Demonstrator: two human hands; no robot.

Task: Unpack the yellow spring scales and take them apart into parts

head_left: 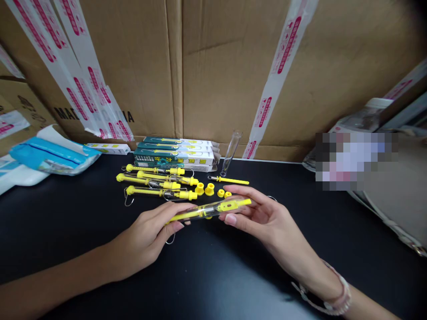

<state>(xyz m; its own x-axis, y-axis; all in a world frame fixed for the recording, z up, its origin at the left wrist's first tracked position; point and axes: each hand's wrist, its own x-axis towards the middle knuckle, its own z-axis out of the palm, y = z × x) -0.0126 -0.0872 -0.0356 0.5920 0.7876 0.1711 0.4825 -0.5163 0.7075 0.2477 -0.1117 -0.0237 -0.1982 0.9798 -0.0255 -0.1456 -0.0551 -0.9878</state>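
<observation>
My left grip [155, 226] was closed on the left part of a clear tube [211, 210], which had a yellow rod [182, 216] inside. My right grip [267, 218] curved around its right end; whether it pressed there, I could not tell. The tube was above the bench [200, 275], nearer than four similar tubes [143, 181] and the small yellow caps [209, 190].

Apparently a workshop, black tabletop [200, 280], taped cardboard carton [220, 89]
</observation>
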